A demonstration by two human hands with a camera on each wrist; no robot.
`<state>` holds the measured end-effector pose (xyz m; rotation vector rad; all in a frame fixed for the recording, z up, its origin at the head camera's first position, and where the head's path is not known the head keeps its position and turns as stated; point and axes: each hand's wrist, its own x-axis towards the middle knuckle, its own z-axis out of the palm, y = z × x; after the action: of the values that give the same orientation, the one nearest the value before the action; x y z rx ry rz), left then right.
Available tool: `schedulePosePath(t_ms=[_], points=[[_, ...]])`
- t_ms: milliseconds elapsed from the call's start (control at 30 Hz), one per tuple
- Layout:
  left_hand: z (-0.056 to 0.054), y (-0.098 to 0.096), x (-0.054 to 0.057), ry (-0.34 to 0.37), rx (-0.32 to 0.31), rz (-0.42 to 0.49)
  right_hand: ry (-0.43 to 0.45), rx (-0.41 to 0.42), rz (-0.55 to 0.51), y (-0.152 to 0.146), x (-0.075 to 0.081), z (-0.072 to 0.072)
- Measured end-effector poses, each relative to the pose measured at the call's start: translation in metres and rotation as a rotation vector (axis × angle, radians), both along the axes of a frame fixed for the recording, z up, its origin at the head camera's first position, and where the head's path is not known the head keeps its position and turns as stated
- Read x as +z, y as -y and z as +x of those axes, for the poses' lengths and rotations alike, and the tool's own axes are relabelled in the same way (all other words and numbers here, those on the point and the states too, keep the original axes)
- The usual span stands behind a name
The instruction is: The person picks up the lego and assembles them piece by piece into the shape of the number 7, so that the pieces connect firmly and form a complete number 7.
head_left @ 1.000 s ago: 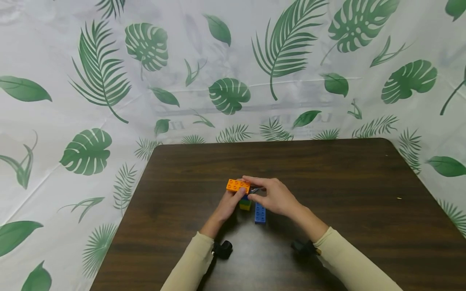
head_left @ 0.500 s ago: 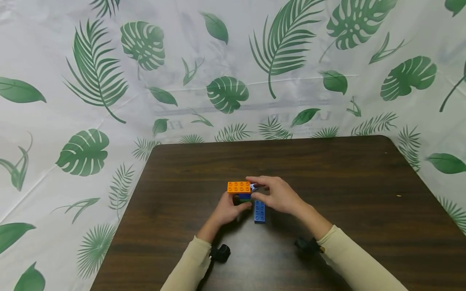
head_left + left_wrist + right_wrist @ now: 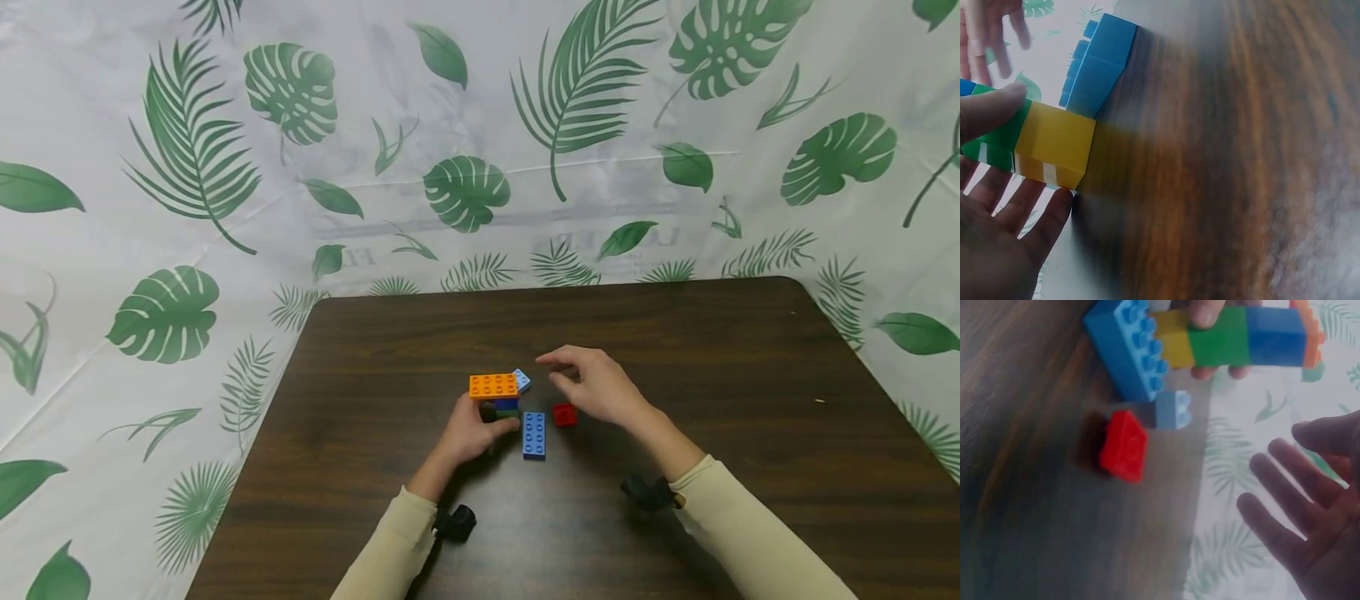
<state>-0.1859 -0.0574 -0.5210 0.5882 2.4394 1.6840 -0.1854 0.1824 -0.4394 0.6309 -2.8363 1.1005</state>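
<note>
My left hand (image 3: 465, 433) grips a small tower of toy building bricks between thumb and fingers. From the bottom it runs yellow (image 3: 1057, 134), green (image 3: 1219, 339), dark blue (image 3: 1277, 337), with a longer orange brick (image 3: 492, 386) across the top. In the left wrist view, the thumb presses the green brick and the yellow one meets the tabletop. My right hand (image 3: 603, 390) hovers to the right, fingers spread and holding nothing. Nearest to it lies a red brick (image 3: 565, 414), tipped over in the right wrist view.
A long blue brick (image 3: 534, 435) lies studs up just right of the tower. Behind it sits a small light blue brick (image 3: 522, 380), partly covered by the orange one in the head view. The dark wooden table (image 3: 675, 333) ends at a leaf-print sheet (image 3: 360, 92).
My right hand has drawn away to the right from beside the tower, and the red brick now shows. The left thumb has come down off the orange brick to the tower's side.
</note>
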Motion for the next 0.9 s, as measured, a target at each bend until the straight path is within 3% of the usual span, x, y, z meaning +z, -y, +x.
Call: schedulePosePath(t_ms=[233, 400, 567, 700, 833, 900], points=[[0.003, 0.006, 0.002, -0.003, 0.015, -0.05, 0.082, -0.036, 0.195, -0.013, -0.021, -0.001], [0.01, 0.014, 0.009, 0.043, -0.015, -0.025, 0.179, -0.023, 0.289, -0.018, -0.039, -0.002], [0.018, 0.021, 0.011, 0.094, 0.007, 0.009, 0.162, 0.021, 0.342, -0.018, -0.049, 0.001], [0.028, 0.024, 0.021, 0.136, 0.053, 0.018, 0.141, 0.039, 0.344, -0.018, -0.051, 0.002], [0.035, 0.028, 0.019, 0.187, 0.079, -0.004, 0.183, 0.045, 0.285, -0.021, -0.049, 0.001], [0.036, 0.032, 0.009, 0.225, 0.073, -0.023, 0.218, 0.056, 0.239, -0.022, -0.047, 0.001]])
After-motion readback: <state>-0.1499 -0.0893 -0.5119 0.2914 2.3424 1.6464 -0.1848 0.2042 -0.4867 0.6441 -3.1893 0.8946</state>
